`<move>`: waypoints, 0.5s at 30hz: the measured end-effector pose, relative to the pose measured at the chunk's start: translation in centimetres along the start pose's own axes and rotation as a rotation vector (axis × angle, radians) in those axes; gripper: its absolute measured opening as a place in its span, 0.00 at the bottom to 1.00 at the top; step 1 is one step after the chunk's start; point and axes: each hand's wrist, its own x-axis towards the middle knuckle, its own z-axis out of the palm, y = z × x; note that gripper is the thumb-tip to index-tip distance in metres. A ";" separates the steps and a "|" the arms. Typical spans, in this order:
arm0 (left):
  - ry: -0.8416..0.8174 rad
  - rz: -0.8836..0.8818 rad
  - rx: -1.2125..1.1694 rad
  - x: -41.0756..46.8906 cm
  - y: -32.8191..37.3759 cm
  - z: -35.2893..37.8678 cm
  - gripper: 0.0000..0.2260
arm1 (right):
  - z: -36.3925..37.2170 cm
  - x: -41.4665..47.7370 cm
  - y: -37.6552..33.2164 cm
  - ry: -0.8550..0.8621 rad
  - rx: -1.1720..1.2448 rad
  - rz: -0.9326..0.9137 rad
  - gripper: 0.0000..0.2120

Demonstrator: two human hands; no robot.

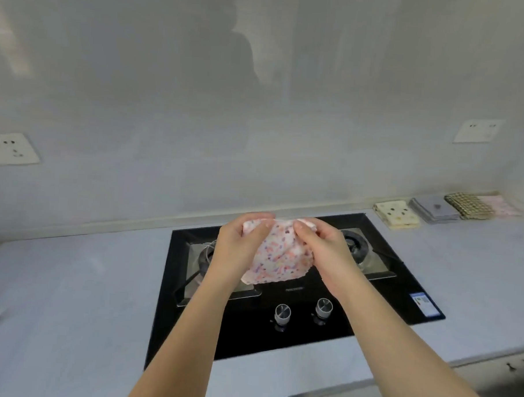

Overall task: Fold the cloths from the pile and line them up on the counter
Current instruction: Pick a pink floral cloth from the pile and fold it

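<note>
The speckled pink cloth (278, 254) is held in the air above the hob (385, 296). Its upper edge is bunched in the fingers (261, 226) of both hands, and the rest hangs limp below them. The left hand (237, 245) and right hand (323, 249) each pinch that edge, thumb against curled fingers, with fingertips close together. The fabric appears light, soft and not slippery. It will probably sag wherever it is unsupported, so two corners of one edge, drawn apart, seem the best hold. Well beyond the right fingers, four folded cloths (434, 209) lie in a row on the counter (71, 280).
</note>
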 end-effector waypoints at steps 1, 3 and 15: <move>-0.012 0.014 0.012 0.1 0.2 1.9 0.05 | -1.8 0.0 0.0 0.016 0.002 -0.007 0.06; -0.020 0.023 0.012 0.8 0.4 5.9 0.06 | -5.7 0.1 0.1 0.087 -0.002 -0.006 0.06; -0.219 -0.218 -0.045 9.6 -0.6 30.8 0.08 | -29.5 6.7 1.3 0.297 0.001 0.143 0.09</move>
